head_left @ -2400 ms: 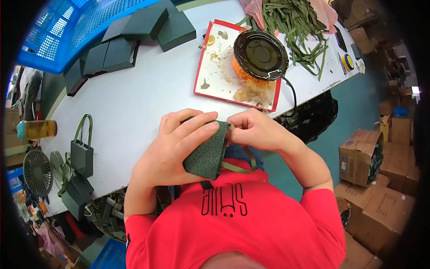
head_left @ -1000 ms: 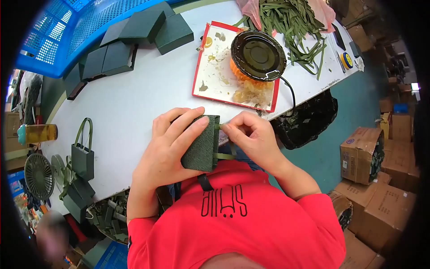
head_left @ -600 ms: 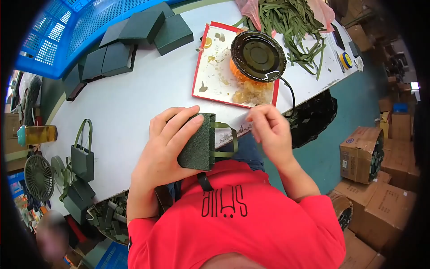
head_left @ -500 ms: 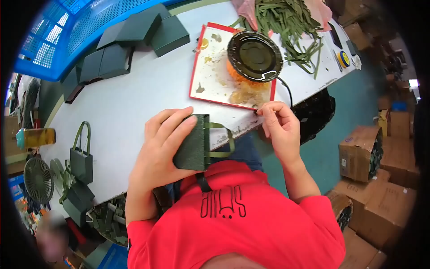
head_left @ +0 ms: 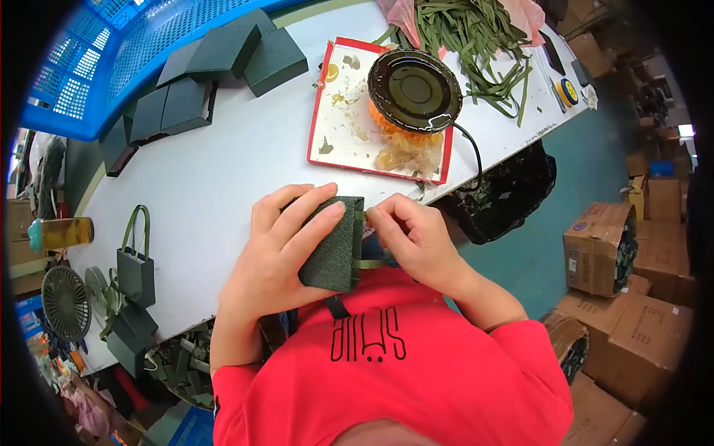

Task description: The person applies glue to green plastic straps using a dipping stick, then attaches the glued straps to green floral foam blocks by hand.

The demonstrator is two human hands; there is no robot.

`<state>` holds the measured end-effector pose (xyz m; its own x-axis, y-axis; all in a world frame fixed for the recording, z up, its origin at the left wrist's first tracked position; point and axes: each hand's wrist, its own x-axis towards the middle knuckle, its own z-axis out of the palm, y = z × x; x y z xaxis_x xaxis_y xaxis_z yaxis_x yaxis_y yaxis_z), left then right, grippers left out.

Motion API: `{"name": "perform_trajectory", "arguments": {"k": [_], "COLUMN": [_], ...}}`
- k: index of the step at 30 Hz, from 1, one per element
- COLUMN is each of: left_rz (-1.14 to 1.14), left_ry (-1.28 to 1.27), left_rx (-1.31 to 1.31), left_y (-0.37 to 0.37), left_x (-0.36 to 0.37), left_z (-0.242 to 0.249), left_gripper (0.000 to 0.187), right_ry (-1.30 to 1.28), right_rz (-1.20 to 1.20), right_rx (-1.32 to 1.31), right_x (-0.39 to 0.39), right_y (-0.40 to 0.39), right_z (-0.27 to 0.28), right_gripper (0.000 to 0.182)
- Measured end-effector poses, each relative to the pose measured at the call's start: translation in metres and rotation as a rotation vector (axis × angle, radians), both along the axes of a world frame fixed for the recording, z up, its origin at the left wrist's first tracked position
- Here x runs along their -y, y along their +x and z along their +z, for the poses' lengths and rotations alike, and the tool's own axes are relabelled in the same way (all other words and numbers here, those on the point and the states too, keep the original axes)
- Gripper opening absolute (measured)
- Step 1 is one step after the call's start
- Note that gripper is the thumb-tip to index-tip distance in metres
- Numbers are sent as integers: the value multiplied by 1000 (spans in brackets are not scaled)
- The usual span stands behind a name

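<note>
My left hand (head_left: 279,249) is wrapped round a small dark green gift bag (head_left: 333,249), holding it tilted close to my body with its opening to the right. A green ribbon handle (head_left: 370,264) comes out of that opening. At the bag's upper right edge, my right hand (head_left: 420,238) has thumb and fingers pinched on one end of the ribbon; its very tip is hidden. Beyond both hands, a black round pot of dark liquid (head_left: 415,93) stands on an orange base in a red-rimmed white tray (head_left: 338,160).
Several dark green boxes (head_left: 275,63) lie by a blue crate (head_left: 137,70). Green ribbons (head_left: 468,37) are heaped at the back. A finished-looking bag (head_left: 135,275), a fan (head_left: 65,302) and a bottle (head_left: 65,233) are at left. Cartons (head_left: 595,245) stand on the floor at right.
My right hand has come from the tray's near corner left and down to the bag's opening, where it pinches the ribbon. The left hand has shifted the bag slightly right.
</note>
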<state>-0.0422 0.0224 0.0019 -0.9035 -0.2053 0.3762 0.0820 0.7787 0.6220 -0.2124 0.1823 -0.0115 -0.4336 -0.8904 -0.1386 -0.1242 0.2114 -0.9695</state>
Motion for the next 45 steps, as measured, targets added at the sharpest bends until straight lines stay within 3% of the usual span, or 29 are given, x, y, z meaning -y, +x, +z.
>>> {"name": "perform_trajectory", "arguments": {"k": [5,14,24,45], "left_rz": [-18,43,12,9], "left_ry": [-13,9,-30,-26], "left_rx": [27,18,8,31], "left_y": [-1,3,-1,1], "left_x": [-1,2,-4,-2], "left_z": [-1,-3,-2,-2], "left_gripper": [86,86,83,82], "right_ry": [6,-110,112,55], "right_rz": [21,-217,-24,-41], "right_rx": [16,244,382,501], "right_x": [2,-23,-7,-4], "right_y": [1,-23,-6,-12], "right_z": [-6,-11,5,2], "right_gripper": [16,10,15,13]}}
